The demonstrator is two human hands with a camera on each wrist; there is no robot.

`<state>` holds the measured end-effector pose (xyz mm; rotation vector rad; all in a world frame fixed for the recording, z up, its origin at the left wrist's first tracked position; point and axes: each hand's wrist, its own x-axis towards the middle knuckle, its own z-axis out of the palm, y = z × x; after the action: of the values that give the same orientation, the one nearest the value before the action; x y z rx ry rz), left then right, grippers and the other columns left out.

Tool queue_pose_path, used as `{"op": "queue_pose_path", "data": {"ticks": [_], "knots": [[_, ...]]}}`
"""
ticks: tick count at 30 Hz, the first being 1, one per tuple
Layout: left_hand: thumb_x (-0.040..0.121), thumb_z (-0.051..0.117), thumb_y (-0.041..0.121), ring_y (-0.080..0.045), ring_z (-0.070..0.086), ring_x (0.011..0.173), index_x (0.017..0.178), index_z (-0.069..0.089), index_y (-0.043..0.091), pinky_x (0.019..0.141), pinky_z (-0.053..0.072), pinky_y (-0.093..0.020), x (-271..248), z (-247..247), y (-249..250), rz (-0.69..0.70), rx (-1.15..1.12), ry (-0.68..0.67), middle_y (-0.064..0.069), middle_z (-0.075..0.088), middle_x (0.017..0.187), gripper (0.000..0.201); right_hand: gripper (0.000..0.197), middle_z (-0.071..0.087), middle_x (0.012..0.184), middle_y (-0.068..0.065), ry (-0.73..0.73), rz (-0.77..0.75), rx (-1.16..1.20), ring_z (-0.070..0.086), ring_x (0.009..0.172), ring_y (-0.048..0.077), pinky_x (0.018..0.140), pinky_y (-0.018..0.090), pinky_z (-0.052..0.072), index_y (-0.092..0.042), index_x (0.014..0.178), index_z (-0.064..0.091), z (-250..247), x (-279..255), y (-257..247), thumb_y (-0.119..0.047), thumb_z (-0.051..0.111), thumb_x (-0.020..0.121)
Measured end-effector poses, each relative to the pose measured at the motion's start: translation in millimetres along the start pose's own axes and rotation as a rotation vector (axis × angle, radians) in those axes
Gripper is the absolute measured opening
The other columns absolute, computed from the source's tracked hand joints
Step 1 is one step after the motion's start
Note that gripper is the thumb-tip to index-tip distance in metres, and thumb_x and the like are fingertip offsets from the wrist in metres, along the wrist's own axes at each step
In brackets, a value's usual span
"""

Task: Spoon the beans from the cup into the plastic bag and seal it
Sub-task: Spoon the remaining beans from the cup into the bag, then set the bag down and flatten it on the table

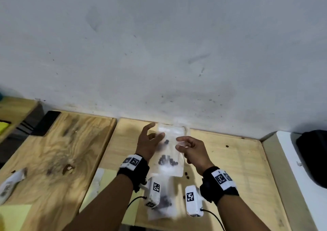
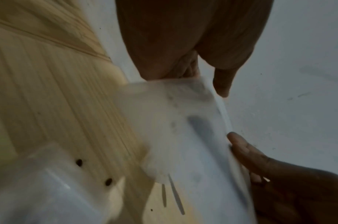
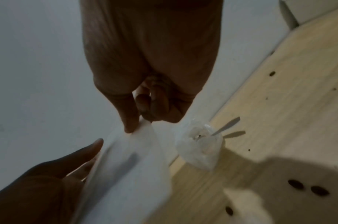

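Note:
A clear plastic bag [image 1: 170,147] stands upright over the wooden table [image 1: 230,168], with dark beans [image 1: 167,160] heaped at its bottom. My right hand [image 1: 179,143] pinches the bag's upper right edge between thumb and fingers [image 3: 129,121]. My left hand [image 1: 157,133] is at the upper left edge, fingers spread and relaxed, its thumb [image 2: 221,86] lying beside the seal strip. The clear cup [image 3: 200,148] sits near the wall with the spoon [image 3: 226,125] standing in it; in the head view the bag hides it.
A second bag with beans [image 1: 161,202] lies flat under my wrists. Loose beans [image 1: 186,175] dot the table. A grey wall [image 1: 159,53] rises right behind. A dark phone [image 1: 46,123] lies far left, and a black object [image 1: 313,158] rests on the white counter at the right.

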<state>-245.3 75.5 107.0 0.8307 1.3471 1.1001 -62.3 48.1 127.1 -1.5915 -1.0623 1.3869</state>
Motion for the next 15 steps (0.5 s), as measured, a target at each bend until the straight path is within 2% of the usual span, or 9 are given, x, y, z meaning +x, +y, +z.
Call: {"op": "queue_pose_path", "data": {"ticks": [2, 3, 5, 7, 9, 11, 13, 15], "knots": [[0.078, 0.075, 0.004, -0.018, 0.066, 0.099, 0.119, 0.056, 0.032, 0.082, 0.057, -0.038, -8.1, -12.3, -4.3, 0.035, 0.047, -0.051, -0.008, 0.07, 0.105, 0.053, 0.026, 0.059, 0.086, 0.001, 0.006, -0.015, -0.017, 0.046, 0.051, 0.004, 0.042, 0.019, 0.037, -0.018, 0.104, 0.075, 11.7, -0.9, 6.6, -0.002, 0.074, 0.084], [0.077, 0.073, 0.0, -0.018, 0.065, 0.102, 0.116, 0.06, 0.029, 0.082, 0.058, -0.038, -10.9, -17.5, -6.9, 0.048, 0.072, -0.075, -0.008, 0.069, 0.109, 0.05, 0.029, 0.063, 0.095, 0.0, -0.008, -0.033, -0.041, 0.048, 0.056, 0.001, 0.045, 0.016, 0.039, -0.02, 0.107, 0.075, 17.5, -1.0, 9.0, -0.002, 0.074, 0.084], [0.08, 0.067, -0.006, -0.015, 0.065, 0.1, 0.105, 0.07, 0.015, 0.08, 0.056, -0.031, -21.4, -31.0, -11.5, 0.051, 0.124, -0.107, -0.008, 0.07, 0.108, 0.033, 0.033, 0.067, 0.101, -0.007, -0.059, -0.062, -0.103, 0.05, 0.06, -0.003, 0.051, 0.009, 0.039, -0.021, 0.108, 0.074, 32.5, -3.4, 16.7, -0.001, 0.075, 0.082], [0.082, 0.064, -0.008, -0.011, 0.066, 0.093, 0.097, 0.073, 0.009, 0.08, 0.053, -0.027, -29.3, -49.7, -21.8, 0.03, 0.15, -0.098, -0.005, 0.073, 0.101, 0.024, 0.037, 0.067, 0.099, -0.01, -0.12, -0.075, -0.152, 0.051, 0.062, -0.004, 0.052, 0.008, 0.04, -0.02, 0.109, 0.074, 50.0, -5.7, 26.9, 0.002, 0.076, 0.079], [0.082, 0.064, -0.006, -0.016, 0.068, 0.091, 0.096, 0.073, 0.01, 0.079, 0.054, -0.029, -36.2, -71.4, -33.8, -0.024, 0.157, -0.074, -0.005, 0.073, 0.099, 0.023, 0.04, 0.065, 0.092, -0.011, -0.187, -0.059, -0.188, 0.052, 0.061, -0.004, 0.051, 0.007, 0.04, -0.017, 0.111, 0.073, 68.3, -9.8, 37.0, 0.005, 0.076, 0.078], [0.083, 0.064, -0.006, -0.021, 0.069, 0.089, 0.099, 0.073, 0.011, 0.072, 0.054, -0.027, -42.8, -92.3, -45.6, -0.079, 0.151, -0.055, -0.007, 0.072, 0.1, 0.025, 0.042, 0.062, 0.083, -0.008, -0.243, -0.034, -0.213, 0.054, 0.059, -0.004, 0.054, 0.008, 0.042, -0.015, 0.111, 0.073, 86.4, -15.2, 47.4, 0.008, 0.076, 0.077], [0.084, 0.064, -0.006, -0.02, 0.07, 0.085, 0.102, 0.072, 0.012, 0.067, 0.053, -0.022, -48.3, -116.0, -57.5, -0.126, 0.147, -0.019, -0.007, 0.072, 0.1, 0.027, 0.045, 0.061, 0.082, -0.006, -0.288, -0.016, -0.244, 0.06, 0.072, 0.004, 0.066, 0.014, 0.048, -0.018, 0.11, 0.073, 109.5, -17.6, 60.5, 0.008, 0.077, 0.075], [0.085, 0.063, -0.005, -0.022, 0.071, 0.085, 0.103, 0.073, 0.014, 0.068, 0.053, -0.024, -54.0, -139.0, -68.0, -0.164, 0.138, 0.013, -0.005, 0.072, 0.101, 0.028, 0.046, 0.062, 0.084, -0.005, -0.337, -0.002, -0.275, 0.061, 0.082, 0.011, 0.078, 0.023, 0.05, -0.02, 0.111, 0.073, 132.4, -19.9, 71.5, 0.008, 0.077, 0.074]]}}
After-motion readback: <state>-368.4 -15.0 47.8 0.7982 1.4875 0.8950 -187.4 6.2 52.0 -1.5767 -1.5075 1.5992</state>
